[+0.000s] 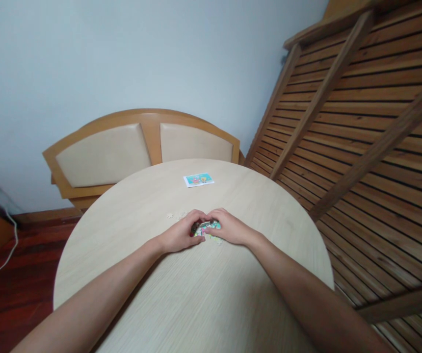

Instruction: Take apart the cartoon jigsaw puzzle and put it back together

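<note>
Both of my hands meet near the middle of a round pale wooden table (pixel 196 294). My left hand (pixel 181 233) and my right hand (pixel 229 229) curl around a small cluster of colourful jigsaw pieces (pixel 207 228), fingertips pinching them together. A few loose pale pieces (pixel 176 215) lie face down just left of my left hand. Further back on the table lies a small colourful picture card (pixel 198 180).
A wooden headboard with two cream padded panels (pixel 141 147) leans against the blue wall behind the table. A slatted wooden bed frame (pixel 361 137) leans at the right. A white cable (pixel 1 255) trails over the dark red floor at the left.
</note>
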Action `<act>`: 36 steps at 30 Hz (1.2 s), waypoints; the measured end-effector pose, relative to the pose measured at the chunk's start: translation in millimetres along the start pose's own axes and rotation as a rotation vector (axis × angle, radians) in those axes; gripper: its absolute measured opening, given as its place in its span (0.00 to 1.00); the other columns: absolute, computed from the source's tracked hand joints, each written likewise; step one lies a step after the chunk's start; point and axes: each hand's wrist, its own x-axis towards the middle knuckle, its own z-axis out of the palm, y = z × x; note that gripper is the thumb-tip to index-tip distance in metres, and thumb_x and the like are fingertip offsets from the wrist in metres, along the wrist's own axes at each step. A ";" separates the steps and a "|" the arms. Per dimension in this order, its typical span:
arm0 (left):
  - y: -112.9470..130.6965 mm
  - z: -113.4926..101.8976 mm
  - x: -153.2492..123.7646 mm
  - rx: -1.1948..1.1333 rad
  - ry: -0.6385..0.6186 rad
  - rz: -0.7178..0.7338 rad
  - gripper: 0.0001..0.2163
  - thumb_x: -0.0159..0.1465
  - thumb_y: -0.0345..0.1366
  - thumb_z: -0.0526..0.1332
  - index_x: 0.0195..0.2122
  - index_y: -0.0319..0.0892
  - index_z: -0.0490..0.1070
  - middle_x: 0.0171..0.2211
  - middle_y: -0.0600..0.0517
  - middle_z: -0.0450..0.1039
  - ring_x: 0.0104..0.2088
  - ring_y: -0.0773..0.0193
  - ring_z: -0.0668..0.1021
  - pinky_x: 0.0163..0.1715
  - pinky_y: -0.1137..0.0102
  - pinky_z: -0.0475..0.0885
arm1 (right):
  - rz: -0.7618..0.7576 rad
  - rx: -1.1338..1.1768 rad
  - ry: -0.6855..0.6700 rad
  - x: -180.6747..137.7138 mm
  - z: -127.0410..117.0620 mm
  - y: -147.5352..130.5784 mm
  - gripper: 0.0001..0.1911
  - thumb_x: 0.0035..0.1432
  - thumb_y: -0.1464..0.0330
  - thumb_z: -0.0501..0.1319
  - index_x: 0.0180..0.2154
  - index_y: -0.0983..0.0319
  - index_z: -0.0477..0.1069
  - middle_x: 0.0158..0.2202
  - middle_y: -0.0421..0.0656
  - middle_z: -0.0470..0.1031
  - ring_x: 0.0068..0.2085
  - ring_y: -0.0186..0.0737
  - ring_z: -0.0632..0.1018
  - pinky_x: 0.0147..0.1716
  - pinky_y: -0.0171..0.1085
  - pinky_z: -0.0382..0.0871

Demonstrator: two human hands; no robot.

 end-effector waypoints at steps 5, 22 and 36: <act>-3.5 2.1 -0.1 0.017 0.044 -0.111 0.26 0.60 0.33 0.66 0.59 0.43 0.62 0.51 0.44 0.72 0.49 0.57 0.76 0.51 0.61 0.71 | 0.110 0.242 0.060 1.7 -3.4 -3.8 0.09 0.57 0.63 0.67 0.37 0.62 0.75 0.37 0.43 0.79 0.40 0.41 0.77 0.42 0.38 0.68; 2.1 0.8 5.8 -0.088 0.158 -0.276 0.16 0.67 0.47 0.58 0.41 0.38 0.74 0.35 0.48 0.77 0.33 0.63 0.77 0.35 0.70 0.72 | 0.202 0.605 0.095 6.3 0.7 -5.9 0.15 0.59 0.59 0.64 0.40 0.63 0.75 0.35 0.43 0.78 0.34 0.36 0.76 0.34 0.35 0.68; 7.3 -1.0 10.8 -0.110 0.238 -0.312 0.15 0.66 0.46 0.57 0.32 0.39 0.71 0.29 0.51 0.74 0.30 0.64 0.75 0.32 0.71 0.70 | 0.146 0.475 0.009 0.2 -3.8 -15.1 0.17 0.60 0.57 0.64 0.42 0.63 0.73 0.32 0.42 0.80 0.34 0.37 0.78 0.33 0.34 0.67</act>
